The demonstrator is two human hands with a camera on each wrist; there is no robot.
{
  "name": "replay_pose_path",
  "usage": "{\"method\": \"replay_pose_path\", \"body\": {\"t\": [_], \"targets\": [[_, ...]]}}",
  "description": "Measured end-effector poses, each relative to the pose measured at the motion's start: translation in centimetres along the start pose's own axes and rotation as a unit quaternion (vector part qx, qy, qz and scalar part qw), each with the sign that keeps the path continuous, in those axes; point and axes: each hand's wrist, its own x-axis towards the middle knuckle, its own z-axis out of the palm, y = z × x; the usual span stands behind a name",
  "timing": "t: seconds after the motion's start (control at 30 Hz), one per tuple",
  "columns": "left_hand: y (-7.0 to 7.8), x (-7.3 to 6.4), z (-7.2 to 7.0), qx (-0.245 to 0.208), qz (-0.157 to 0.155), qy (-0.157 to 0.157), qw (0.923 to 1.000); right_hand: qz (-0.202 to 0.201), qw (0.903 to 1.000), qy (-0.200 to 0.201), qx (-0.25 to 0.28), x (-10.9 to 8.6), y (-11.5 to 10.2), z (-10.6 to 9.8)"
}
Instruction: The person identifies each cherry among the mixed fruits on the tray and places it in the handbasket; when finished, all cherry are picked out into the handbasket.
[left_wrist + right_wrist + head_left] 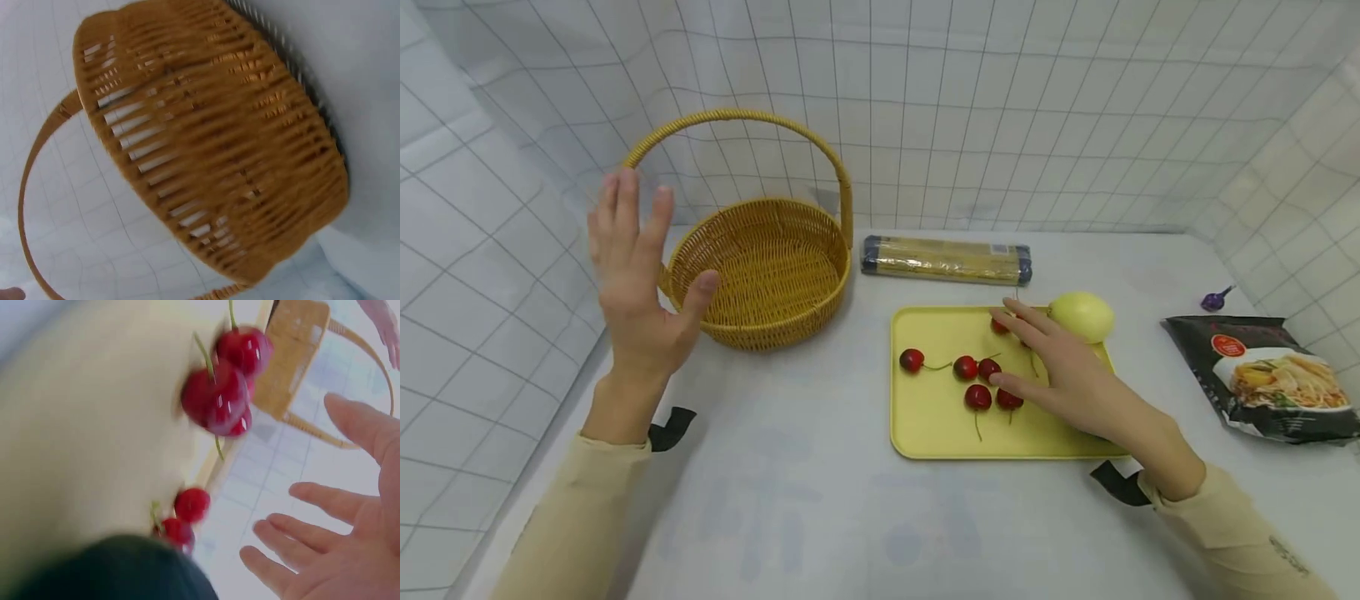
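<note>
My left hand (pixel 640 283) is raised with its fingers spread, in front of the left side of a wicker basket (pixel 767 329); it holds nothing. The basket's tall arched handle (pixel 737 114) stands upright. Over a yellow tray (pixel 925 433), my right hand (pixel 1067 367) hovers with fingers extended and apart. Several dark red cherries with stems lie on the tray, among them one cherry (pixel 912 360) at the left and another cherry (pixel 977 397) nearer the front. In the right wrist view, the right hand (pixel 344 544) grips nothing, and cherries (pixel 215 397) show beyond it.
A yellow lemon (pixel 1081 317) sits at the tray's back right corner. Behind the tray lies a long wrapped packet (pixel 947 260). To the right are a black food packet (pixel 1270 379) and a small purple item (pixel 1216 300). A dark rounded thing (pixel 125 575) partly shows below.
</note>
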Motion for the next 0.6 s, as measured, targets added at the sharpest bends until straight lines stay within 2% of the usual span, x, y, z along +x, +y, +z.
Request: {"method": "replay_pose_path", "body": {"t": [0.07, 0.17, 0.27, 0.37, 0.47, 0.53, 0.6], "targets": [[-0.1, 0.4, -0.4, -0.003, -0.019, 0.033, 0.9993, 0.002, 1.0, -0.003, 0.009, 0.1, -0.1, 0.6], [-0.2, 0.6, -0.8, -0.02, -0.058, 0.064, 0.9961, 0.001, 0.9999, 0.001, 0.015, 0.2, 0.1, 1.5], [-0.8, 0.5, -1.1, -0.046, -0.109, 0.066, 0.9909, 0.0, 0.9999, 0.005, 0.013, 0.4, 0.3, 2.2], [-1.8, -0.2, -1.5, -0.076, -0.171, 0.047, 0.9812, 0.0, 0.9999, 0.003, 0.012, 0.6, 0.3, 2.8], [-3.6, -1.3, -1.9, -0.121, -0.248, 0.014, 0.9611, -0.002, 0.9999, -0.004, 0.011, 0.5, 0.3, 3.1], [-5.1, -2.2, -2.1, -0.162, -0.301, 0.001, 0.9397, -0.005, 0.9999, -0.006, 0.009, 0.5, 0.3, 3.2], [-6.8, -3.0, -2.2, -0.2, -0.356, -0.011, 0.9128, -0.007, 0.9999, -0.007, 0.006, 0.4, 0.3, 3.3]]}}
